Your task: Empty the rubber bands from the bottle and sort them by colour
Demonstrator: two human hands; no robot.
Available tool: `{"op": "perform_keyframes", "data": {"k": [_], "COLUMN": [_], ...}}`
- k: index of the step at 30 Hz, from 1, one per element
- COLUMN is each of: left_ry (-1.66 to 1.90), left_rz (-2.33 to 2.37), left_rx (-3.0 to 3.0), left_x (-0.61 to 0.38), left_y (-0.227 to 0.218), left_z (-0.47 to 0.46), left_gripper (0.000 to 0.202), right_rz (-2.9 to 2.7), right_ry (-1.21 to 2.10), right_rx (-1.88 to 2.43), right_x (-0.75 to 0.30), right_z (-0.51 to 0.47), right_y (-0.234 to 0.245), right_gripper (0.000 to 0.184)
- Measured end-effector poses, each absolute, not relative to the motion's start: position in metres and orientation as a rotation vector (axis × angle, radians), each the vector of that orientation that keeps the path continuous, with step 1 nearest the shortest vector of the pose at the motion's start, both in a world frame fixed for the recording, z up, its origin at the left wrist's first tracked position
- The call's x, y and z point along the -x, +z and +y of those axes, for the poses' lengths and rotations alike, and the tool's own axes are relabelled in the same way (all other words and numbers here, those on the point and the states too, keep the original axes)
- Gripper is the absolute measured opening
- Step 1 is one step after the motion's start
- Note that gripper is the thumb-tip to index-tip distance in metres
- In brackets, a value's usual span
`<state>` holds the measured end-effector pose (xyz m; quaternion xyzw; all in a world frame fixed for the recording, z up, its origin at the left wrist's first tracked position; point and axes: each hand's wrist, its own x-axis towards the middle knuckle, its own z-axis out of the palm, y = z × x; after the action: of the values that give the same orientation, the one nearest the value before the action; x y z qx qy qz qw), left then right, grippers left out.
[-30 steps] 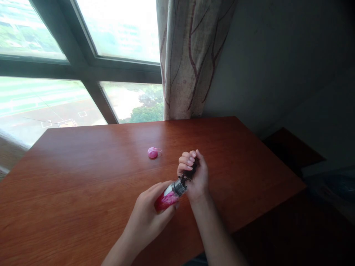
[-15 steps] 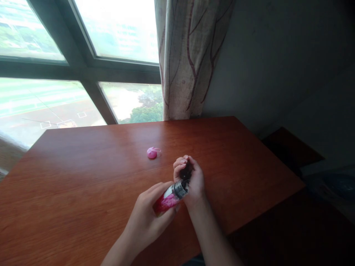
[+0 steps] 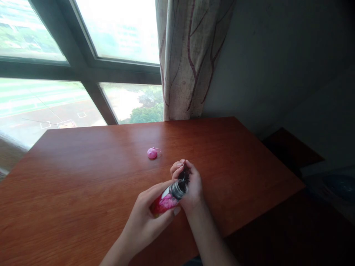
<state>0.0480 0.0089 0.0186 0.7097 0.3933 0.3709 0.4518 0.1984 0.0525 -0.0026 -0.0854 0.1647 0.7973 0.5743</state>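
My left hand (image 3: pixel 145 218) is wrapped round a small red and pink bottle (image 3: pixel 166 201), tilted so its silvery neck points up and to the right. Right at that neck, my right hand (image 3: pixel 190 186) is cupped with fingers curled over a clump of dark stuff (image 3: pixel 184 174) that I cannot make out. Both hands hover just above the near right part of a reddish wooden table (image 3: pixel 83 177). A small pink cap (image 3: pixel 152 152) lies on the table, a little beyond and left of my hands.
A window with a dark frame (image 3: pixel 91 77) runs behind the table's far edge. A patterned beige curtain (image 3: pixel 188 55) hangs at the far right corner. A dark wall (image 3: pixel 277 55) and a low dark surface (image 3: pixel 291 147) lie to the right.
Both hands have drawn slightly nearer and lower. My right fingers have curled tighter over the dark stuff at the bottle's neck. The pink cap has not moved.
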Motion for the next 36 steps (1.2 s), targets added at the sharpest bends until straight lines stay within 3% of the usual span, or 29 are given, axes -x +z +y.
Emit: {"op": "perform_keyframes", "data": {"k": [8, 15, 26, 36], "left_ry": [0.803, 0.704, 0.775, 0.815], "left_rz": [0.983, 1.026, 1.024, 1.107], "left_rx": [-1.799, -1.787, -1.723, -1.7], "left_x": [-0.051, -0.051, -0.053, -0.056], "left_y": [0.021, 0.022, 0.019, 0.018], "left_z": [0.009, 0.009, 0.013, 0.012], "left_gripper": [0.039, 0.018, 0.037, 0.036], "right_rz": [0.265, -0.017, -0.322, -0.436], "right_ry": [1.783, 1.839, 1.49, 1.357], "right_rx": [0.111, 0.194, 0.558, 0.592], "right_x": [-0.211, -0.214, -0.19, -0.174], "right_z": [0.057, 0.058, 0.047, 0.038], "right_y": [0.012, 0.024, 0.024, 0.019], "right_gripper": [0.019, 0.016, 0.012, 0.022]}}
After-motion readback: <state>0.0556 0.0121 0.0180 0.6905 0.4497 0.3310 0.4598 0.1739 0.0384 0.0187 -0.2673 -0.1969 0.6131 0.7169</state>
